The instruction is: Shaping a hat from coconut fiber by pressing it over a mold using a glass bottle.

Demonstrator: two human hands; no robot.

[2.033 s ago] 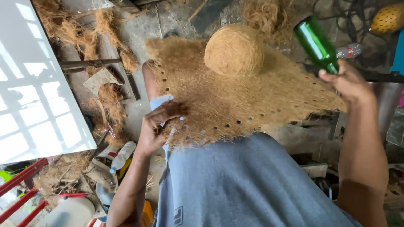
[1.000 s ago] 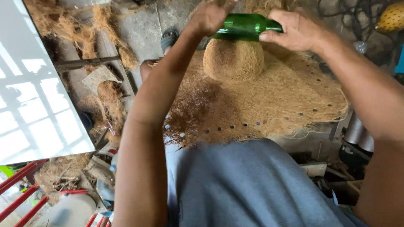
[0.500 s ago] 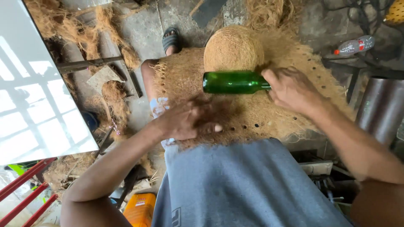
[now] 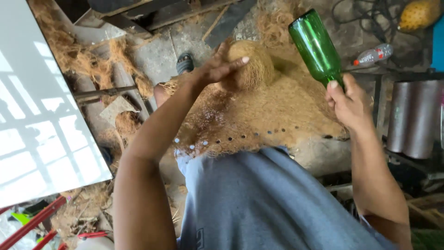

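A brown coir-fibre mat with a row of punched holes lies over my lap, and a round fibre dome rises at its far side. My left hand is raised flat with fingers apart, resting on or just over the dome's near-left side. My right hand grips the neck of a green glass bottle, held up and tilted above the mat's right edge, clear of the fibre.
A white panel leans at the left. Loose fibre clumps and wooden boards lie on the concrete floor beyond. A metal cylinder, a clear plastic bottle and a yellow object sit at the right. Red bars cross the lower left.
The green bottle lay across the mat half a second ago; my right hand has lifted and tilted it up to the right. My left hand rose from the mat to the dome.
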